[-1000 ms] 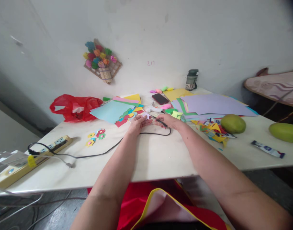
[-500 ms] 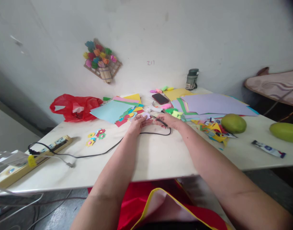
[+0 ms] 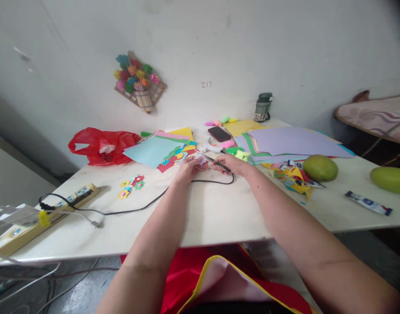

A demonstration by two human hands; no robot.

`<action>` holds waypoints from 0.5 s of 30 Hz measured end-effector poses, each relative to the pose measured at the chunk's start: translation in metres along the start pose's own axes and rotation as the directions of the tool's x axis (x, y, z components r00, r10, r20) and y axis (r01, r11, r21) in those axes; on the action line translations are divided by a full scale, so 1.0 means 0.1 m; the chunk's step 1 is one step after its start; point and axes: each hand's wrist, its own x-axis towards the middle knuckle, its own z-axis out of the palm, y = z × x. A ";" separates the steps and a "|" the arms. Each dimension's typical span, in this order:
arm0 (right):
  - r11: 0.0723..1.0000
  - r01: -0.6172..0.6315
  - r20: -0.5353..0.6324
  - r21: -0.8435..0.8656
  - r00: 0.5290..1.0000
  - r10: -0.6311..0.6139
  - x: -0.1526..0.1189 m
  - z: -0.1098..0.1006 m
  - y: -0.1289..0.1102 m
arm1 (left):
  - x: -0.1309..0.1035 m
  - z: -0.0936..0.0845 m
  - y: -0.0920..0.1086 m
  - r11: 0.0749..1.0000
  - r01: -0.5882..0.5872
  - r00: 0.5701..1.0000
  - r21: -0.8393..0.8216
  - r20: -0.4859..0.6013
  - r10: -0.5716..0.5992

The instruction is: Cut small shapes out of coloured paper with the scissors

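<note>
Over the middle of the table, my left hand [image 3: 189, 168] is closed on a small piece of lilac paper [image 3: 200, 158]. Just to its right, my right hand [image 3: 228, 165] grips a pair of scissors [image 3: 222, 165] with dark handles, the blades pointing left toward the paper. Behind my hands lies a white glue gun [image 3: 210, 148], its black cord [image 3: 147, 206] looping below my hands to the left. Coloured cut-outs [image 3: 170, 160] lie behind my left hand. Small paper flowers [image 3: 131, 186] rest farther left.
A red plastic bag [image 3: 105, 148] and a power strip [image 3: 72, 200] are at the left. A phone [image 3: 219, 134] lies at the back. Large lilac sheets [image 3: 294, 141], paper scraps [image 3: 294, 179], green fruits [image 3: 320, 168] and a tube [image 3: 369, 203] are on the right.
The lilac paper has turned slightly in my left hand, and the scissors have tilted a little. Both hands stay in nearly the same place.
</note>
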 end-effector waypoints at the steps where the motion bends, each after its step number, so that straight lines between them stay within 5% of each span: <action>1: 0.999 -0.033 -0.003 -0.004 0.999 0.033 -0.01 0.00 0.00 | 0.00 0.00 0.00 1.000 -0.010 1.000 0.003 -0.003 0.010; 15: 0.996 -0.091 -0.006 0.013 0.996 0.091 -0.04 0.02 -0.03 | -0.01 0.01 -0.01 0.999 -0.029 0.999 0.034 0.031 0.028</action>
